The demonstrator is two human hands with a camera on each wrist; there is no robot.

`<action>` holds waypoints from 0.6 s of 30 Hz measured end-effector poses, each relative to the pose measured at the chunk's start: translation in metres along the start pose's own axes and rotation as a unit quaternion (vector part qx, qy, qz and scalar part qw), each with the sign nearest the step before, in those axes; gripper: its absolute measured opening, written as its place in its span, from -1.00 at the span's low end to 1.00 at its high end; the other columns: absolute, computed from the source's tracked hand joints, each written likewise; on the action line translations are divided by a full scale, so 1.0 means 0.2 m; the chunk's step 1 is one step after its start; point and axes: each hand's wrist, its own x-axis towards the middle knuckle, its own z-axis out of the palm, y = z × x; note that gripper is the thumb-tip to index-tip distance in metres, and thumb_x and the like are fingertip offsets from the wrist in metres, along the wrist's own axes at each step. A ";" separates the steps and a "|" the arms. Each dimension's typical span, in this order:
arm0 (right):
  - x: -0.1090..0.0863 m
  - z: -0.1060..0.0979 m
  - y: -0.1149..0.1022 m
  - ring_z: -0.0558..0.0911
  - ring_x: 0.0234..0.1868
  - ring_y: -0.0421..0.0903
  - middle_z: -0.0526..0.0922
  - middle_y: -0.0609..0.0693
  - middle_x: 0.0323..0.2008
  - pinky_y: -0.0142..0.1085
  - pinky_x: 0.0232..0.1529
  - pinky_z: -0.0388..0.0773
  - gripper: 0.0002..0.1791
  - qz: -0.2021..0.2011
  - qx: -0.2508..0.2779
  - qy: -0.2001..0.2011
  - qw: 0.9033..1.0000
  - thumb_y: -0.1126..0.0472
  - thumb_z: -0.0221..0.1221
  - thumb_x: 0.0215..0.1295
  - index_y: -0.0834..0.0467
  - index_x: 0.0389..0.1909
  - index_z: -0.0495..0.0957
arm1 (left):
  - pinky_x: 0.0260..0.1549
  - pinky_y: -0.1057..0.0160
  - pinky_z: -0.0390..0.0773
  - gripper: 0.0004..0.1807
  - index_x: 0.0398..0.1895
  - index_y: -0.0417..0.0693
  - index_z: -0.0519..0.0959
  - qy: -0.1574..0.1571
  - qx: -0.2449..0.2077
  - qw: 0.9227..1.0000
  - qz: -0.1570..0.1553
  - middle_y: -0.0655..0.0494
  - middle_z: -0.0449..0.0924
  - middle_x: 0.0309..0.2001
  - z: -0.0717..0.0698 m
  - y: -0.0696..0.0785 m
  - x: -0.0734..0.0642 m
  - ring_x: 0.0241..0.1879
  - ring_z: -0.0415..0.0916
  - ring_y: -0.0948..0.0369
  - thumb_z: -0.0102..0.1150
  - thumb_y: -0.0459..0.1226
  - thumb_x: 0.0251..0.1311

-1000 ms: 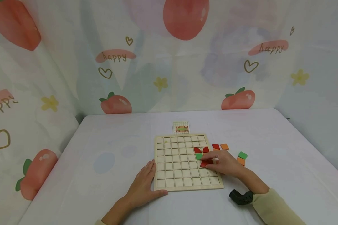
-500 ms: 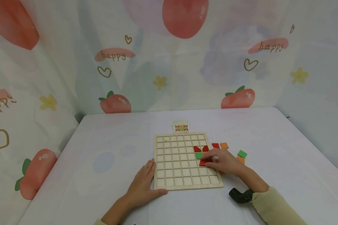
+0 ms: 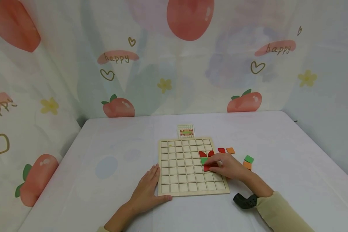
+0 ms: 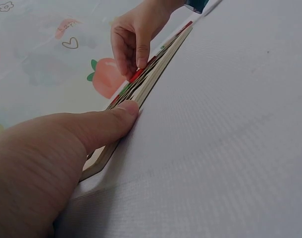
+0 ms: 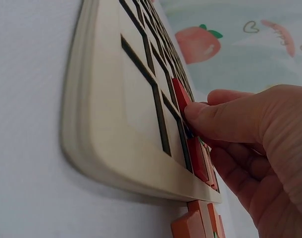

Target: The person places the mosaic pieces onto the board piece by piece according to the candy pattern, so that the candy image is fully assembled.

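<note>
A square wooden board (image 3: 191, 194) with a grid of recessed cells lies on the table. My left hand (image 3: 146, 191) rests at its left front corner, fingers straight along the side and thumb (image 4: 116, 119) on the near edge. Over the board's right part, my right hand (image 3: 231, 166) pinches a red tile (image 3: 206, 168) with one curved edge, just below a green tile (image 3: 203, 160). In the right wrist view that red tile (image 5: 180, 96) looks tilted under the thumb. Two red quarter-round tiles (image 3: 202, 154) sit in cells above. The right fingers hide some cells nearby.
A small pattern card (image 3: 185, 127) lies behind the board. To the right are loose tiles: a red one (image 3: 221, 150), an orange one (image 3: 230, 150), a green one (image 3: 249, 159) and another orange one (image 3: 247, 165). A black curved device (image 3: 244, 201) is at the right wrist.
My right hand has shifted slightly left with the red tile, bringing it closer under the green tile. The left hand stays against the board.
</note>
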 end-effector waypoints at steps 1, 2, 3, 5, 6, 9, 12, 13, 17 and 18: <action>0.00 0.00 0.00 0.58 -0.14 -0.10 0.65 -0.07 -0.24 -0.25 -0.16 0.53 -0.76 0.000 0.001 0.000 1.000 0.36 0.30 0.05 0.19 -0.20 0.64 | 0.27 0.01 -0.08 0.18 0.40 -0.28 -0.04 -0.001 0.000 1.000 -0.001 -0.08 -0.12 0.42 0.00 0.00 0.00 0.39 -0.21 0.07 0.07 0.36 -0.08; 0.00 0.00 0.00 0.58 -0.14 -0.11 0.65 -0.07 -0.24 -0.25 -0.16 0.53 -0.76 0.001 0.003 0.000 1.000 0.37 0.30 0.05 0.19 -0.20 0.65 | 0.27 0.00 -0.08 0.18 0.40 -0.28 -0.04 -0.001 0.000 1.000 -0.001 -0.08 -0.12 0.42 0.00 0.00 0.00 0.39 -0.21 0.07 0.07 0.36 -0.08; 0.00 0.00 0.00 0.58 -0.14 -0.10 0.65 -0.06 -0.24 -0.25 -0.16 0.53 -0.76 0.002 0.005 0.001 1.000 0.37 0.30 0.05 0.19 -0.20 0.65 | 0.27 0.01 -0.08 0.18 0.40 -0.28 -0.04 -0.001 0.000 1.000 -0.002 -0.07 -0.13 0.42 0.00 0.00 0.00 0.39 -0.22 0.08 0.07 0.36 -0.08; 0.00 0.00 0.00 0.58 -0.14 -0.10 0.66 -0.06 -0.24 -0.24 -0.15 0.53 -0.76 0.001 0.008 0.002 1.000 0.37 0.30 0.05 0.19 -0.20 0.65 | 0.27 0.01 -0.08 0.17 0.40 -0.28 -0.03 -0.001 -0.001 1.000 -0.001 -0.08 -0.12 0.42 0.00 0.00 0.00 0.39 -0.22 0.07 0.07 0.36 -0.08; 0.00 0.00 0.00 0.58 -0.14 -0.10 0.66 -0.06 -0.24 -0.25 -0.15 0.52 -0.76 0.001 0.010 0.002 1.000 0.37 0.30 0.05 0.19 -0.20 0.65 | 0.27 0.00 -0.08 0.17 0.40 -0.28 -0.03 -0.001 -0.001 1.000 -0.001 -0.08 -0.12 0.42 0.00 0.00 0.00 0.39 -0.21 0.07 0.07 0.36 -0.07; 0.00 0.01 0.01 0.58 -0.13 -0.09 0.65 -0.06 -0.23 -0.24 -0.14 0.52 -0.76 0.001 0.015 0.002 1.000 0.38 0.29 0.06 0.18 -0.20 0.65 | 0.26 -0.01 -0.07 0.17 0.39 -0.29 -0.02 0.000 -0.002 1.000 0.001 -0.09 -0.11 0.42 0.00 0.00 0.00 0.38 -0.21 0.06 0.08 0.35 -0.08; 0.00 0.01 0.01 0.58 -0.13 -0.10 0.65 -0.07 -0.23 -0.24 -0.14 0.52 -0.76 0.004 0.019 0.000 1.000 0.37 0.29 0.06 0.18 -0.19 0.65 | 0.26 0.00 -0.07 0.17 0.39 -0.29 -0.02 0.002 0.000 1.000 0.001 -0.09 -0.11 0.42 0.00 0.00 0.00 0.38 -0.20 0.06 0.08 0.35 -0.08; 0.00 0.01 0.01 0.58 -0.14 -0.11 0.65 -0.07 -0.23 -0.24 -0.15 0.52 -0.75 0.004 0.018 -0.001 1.000 0.38 0.29 0.06 0.18 -0.19 0.65 | 0.26 0.00 -0.07 0.17 0.40 -0.29 -0.02 0.002 0.001 1.000 0.000 -0.09 -0.11 0.42 0.00 0.00 0.00 0.38 -0.21 0.06 0.07 0.36 -0.08; 0.01 0.01 0.02 0.58 -0.15 -0.13 0.65 -0.07 -0.23 -0.26 -0.17 0.53 -0.75 0.005 0.023 -0.008 1.000 0.39 0.29 0.05 0.18 -0.19 0.65 | 0.26 0.00 -0.06 0.18 0.40 -0.28 -0.02 0.005 0.001 1.000 0.002 -0.09 -0.11 0.42 0.00 -0.01 0.00 0.38 -0.20 0.06 0.07 0.36 -0.08; 0.01 0.01 0.02 0.58 -0.15 -0.14 0.65 -0.07 -0.23 -0.26 -0.18 0.53 -0.75 0.005 0.024 -0.009 1.000 0.40 0.29 0.05 0.18 -0.19 0.65 | 0.26 -0.01 -0.06 0.18 0.40 -0.28 -0.02 0.006 0.001 1.000 0.003 -0.09 -0.11 0.41 0.00 -0.01 0.00 0.38 -0.20 0.06 0.07 0.36 -0.08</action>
